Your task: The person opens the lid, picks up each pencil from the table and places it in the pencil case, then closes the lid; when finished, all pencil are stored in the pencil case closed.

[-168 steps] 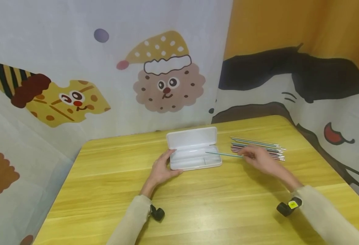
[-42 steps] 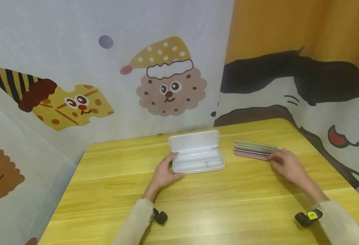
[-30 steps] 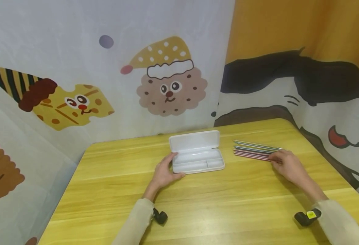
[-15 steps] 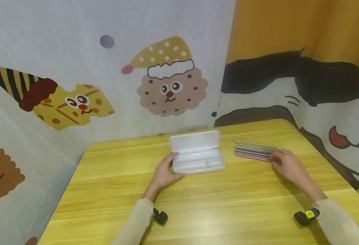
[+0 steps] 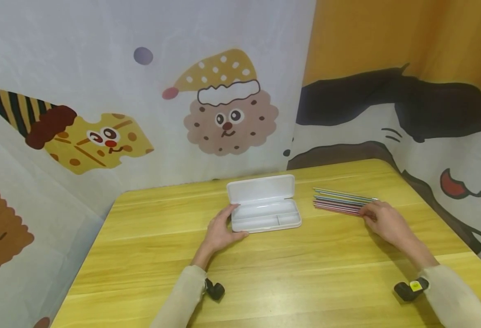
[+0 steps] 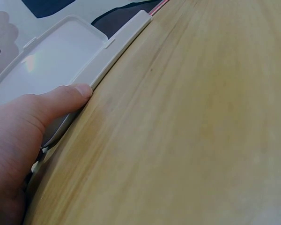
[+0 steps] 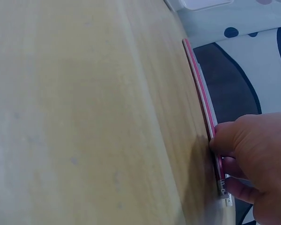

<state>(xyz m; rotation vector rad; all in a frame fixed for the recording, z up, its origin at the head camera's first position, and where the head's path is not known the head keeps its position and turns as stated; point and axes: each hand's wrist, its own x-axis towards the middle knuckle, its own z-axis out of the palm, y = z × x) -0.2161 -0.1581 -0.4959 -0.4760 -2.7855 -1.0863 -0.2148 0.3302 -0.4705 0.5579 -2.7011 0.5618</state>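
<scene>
A white pencil case (image 5: pixel 266 222) stands on the table with its lid (image 5: pixel 261 189) raised; its compartments show no contents. My left hand (image 5: pixel 219 230) grips the case's left end, fingers at the back corner and thumb along the front edge. In the left wrist view the thumb (image 6: pixel 68 101) presses against the front wall. To the right of the case lie several pencils (image 5: pixel 336 202) side by side, red and pink ones in front, blue and green behind. My right hand (image 5: pixel 386 222) pinches the front red pencil (image 7: pixel 200 79) near its eraser end, covering the right ends of the row.
The wooden table (image 5: pixel 240 278) reaches back to a cloth backdrop (image 5: pixel 162 136) with cartoon prints. A black wrist camera (image 5: pixel 214 289) sits on the left wrist, another wrist camera (image 5: pixel 408 290) on the right.
Several seconds ago my right hand held a teal pencil out over the case; it has since moved right to the pencils' eraser ends. During the last second both hands stay nearly still.
</scene>
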